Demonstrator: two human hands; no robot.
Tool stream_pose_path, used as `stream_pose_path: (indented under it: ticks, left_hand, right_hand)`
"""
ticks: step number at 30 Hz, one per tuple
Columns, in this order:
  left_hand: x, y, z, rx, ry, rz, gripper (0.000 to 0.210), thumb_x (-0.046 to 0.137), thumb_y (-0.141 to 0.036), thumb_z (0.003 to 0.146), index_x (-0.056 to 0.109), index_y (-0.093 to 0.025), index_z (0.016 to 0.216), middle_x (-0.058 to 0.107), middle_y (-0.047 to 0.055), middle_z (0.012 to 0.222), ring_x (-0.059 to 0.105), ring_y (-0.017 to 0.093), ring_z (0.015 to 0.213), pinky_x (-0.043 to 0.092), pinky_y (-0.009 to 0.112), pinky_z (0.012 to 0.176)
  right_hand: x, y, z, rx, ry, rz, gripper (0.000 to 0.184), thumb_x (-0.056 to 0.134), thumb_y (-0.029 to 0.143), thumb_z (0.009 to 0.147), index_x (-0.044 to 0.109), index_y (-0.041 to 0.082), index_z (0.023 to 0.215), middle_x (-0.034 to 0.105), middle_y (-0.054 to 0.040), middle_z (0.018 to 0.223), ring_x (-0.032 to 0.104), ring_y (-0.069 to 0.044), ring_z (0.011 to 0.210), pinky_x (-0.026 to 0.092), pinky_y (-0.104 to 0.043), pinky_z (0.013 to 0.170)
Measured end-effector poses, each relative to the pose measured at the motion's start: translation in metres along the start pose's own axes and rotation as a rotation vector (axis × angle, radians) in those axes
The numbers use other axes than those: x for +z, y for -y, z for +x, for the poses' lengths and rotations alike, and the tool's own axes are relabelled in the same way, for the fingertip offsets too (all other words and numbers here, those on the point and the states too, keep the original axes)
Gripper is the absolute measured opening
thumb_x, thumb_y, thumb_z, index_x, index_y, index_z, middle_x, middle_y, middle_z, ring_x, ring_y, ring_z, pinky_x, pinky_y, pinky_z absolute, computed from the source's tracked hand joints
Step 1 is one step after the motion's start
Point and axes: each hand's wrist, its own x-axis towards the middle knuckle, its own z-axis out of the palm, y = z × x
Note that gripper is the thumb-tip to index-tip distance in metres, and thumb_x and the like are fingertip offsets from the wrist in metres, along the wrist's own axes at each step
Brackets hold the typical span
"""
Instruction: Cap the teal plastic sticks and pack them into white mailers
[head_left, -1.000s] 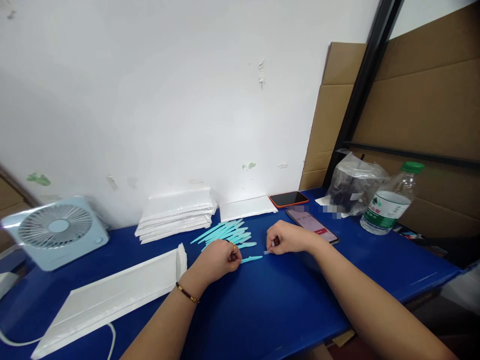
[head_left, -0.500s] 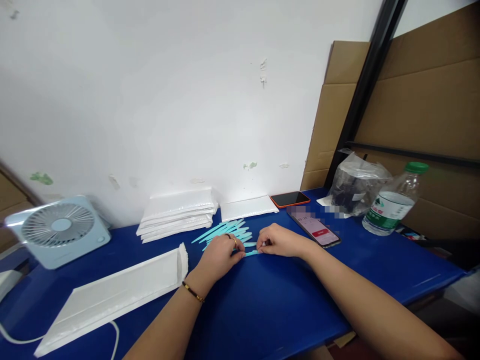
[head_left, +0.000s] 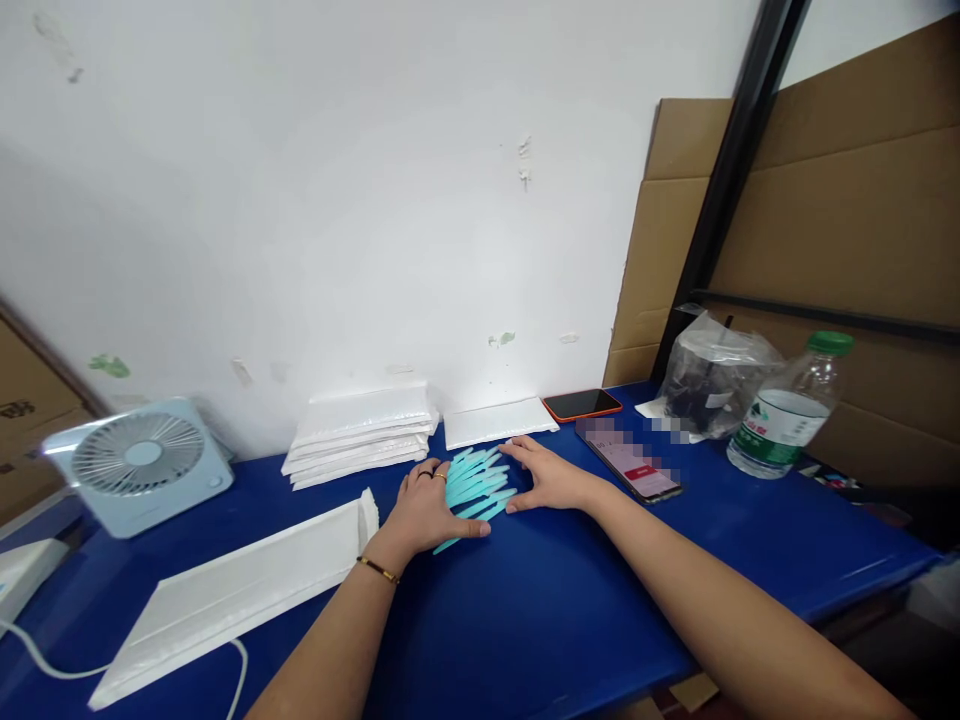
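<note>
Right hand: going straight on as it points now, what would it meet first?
Ahead of the right hand lie the teal sticks, probably met first; whether it touches them now is unclear.

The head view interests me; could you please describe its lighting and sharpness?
In the head view, the white wall looks brighter mid-frame than at far left; the teal pieces look slightly soft; pixelated blocks hide part of the lit phone.

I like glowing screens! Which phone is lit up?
The phone nearer the bottle, with a pinkish glowing screen. The orange-edged phone by the wall has a black screen.
</note>
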Motion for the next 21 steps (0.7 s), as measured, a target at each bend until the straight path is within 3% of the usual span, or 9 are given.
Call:
stream_pose_path:
  ticks: [3,6,8,11,15,18,21]
  left_hand:
    - [-0.006,-0.012,-0.006,0.110,0.018,-0.024,0.095,0.058,-0.068,0.053,0.037,-0.017,0.130,0.037,0.013,0.133,0.028,0.032,0.124,0.029,0.038,0.099]
    - [-0.008,-0.030,-0.012,0.155,0.015,0.014,0.056,0.054,-0.047,0.069,0.048,-0.021,0.117,0.048,0.010,0.120,0.041,0.027,0.114,0.035,0.036,0.092]
    - [-0.006,-0.042,-0.014,0.145,-0.002,0.086,0.041,0.049,-0.032,0.074,0.050,-0.018,0.112,0.052,0.011,0.113,0.046,0.025,0.108,0.037,0.035,0.089]
    - [-0.002,-0.056,-0.016,0.106,-0.013,0.179,0.034,0.047,-0.019,0.073,0.051,-0.011,0.105,0.057,0.015,0.103,0.053,0.025,0.099,0.041,0.035,0.085]
    - [0.003,-0.062,-0.016,0.042,-0.001,0.186,0.029,0.055,-0.020,0.065,0.055,-0.010,0.092,0.062,0.016,0.092,0.060,0.027,0.083,0.046,0.035,0.073]
    - [0.005,-0.063,-0.016,0.021,-0.031,0.156,0.025,0.056,-0.023,0.066,0.056,-0.011,0.087,0.063,0.015,0.090,0.061,0.028,0.082,0.047,0.035,0.070]
    - [0.004,-0.068,-0.019,0.014,-0.106,0.116,0.024,0.050,-0.022,0.072,0.053,-0.012,0.094,0.063,0.014,0.093,0.061,0.026,0.087,0.046,0.032,0.072]
  right_hand:
    - [0.001,-0.005,0.003,-0.006,0.018,0.012,0.100,0.071,0.056,0.054,0.026,0.023,0.138,0.025,-0.0121,0.137,0.046,-0.025,0.106,0.042,-0.036,0.088]
    - [0.003,-0.005,0.004,-0.040,0.040,0.026,0.093,0.071,0.053,0.056,0.033,0.021,0.135,0.037,-0.0114,0.126,0.052,-0.020,0.092,0.046,-0.033,0.081]
    - [0.004,-0.001,0.003,-0.075,0.053,0.007,0.079,0.070,0.049,0.060,0.042,0.021,0.129,0.044,-0.0096,0.115,0.053,-0.017,0.083,0.046,-0.031,0.077]
    - [0.005,0.011,0.001,-0.139,0.058,-0.066,0.055,0.067,0.042,0.068,0.053,0.019,0.116,0.049,-0.0070,0.102,0.052,-0.016,0.079,0.045,-0.030,0.075]
    - [0.006,0.025,-0.007,-0.173,0.040,-0.219,0.034,0.063,0.031,0.073,0.059,0.019,0.104,0.053,-0.0066,0.094,0.051,-0.019,0.086,0.040,-0.031,0.078]
    - [0.002,0.027,-0.012,-0.176,-0.044,-0.303,0.041,0.070,0.039,0.064,0.061,0.023,0.099,0.052,-0.0079,0.105,0.043,-0.027,0.104,0.033,-0.040,0.088]
    - [-0.010,0.033,-0.011,-0.135,-0.180,-0.097,0.050,0.061,0.051,0.069,0.055,0.023,0.110,0.049,-0.0086,0.116,0.043,-0.026,0.109,0.035,-0.039,0.089]
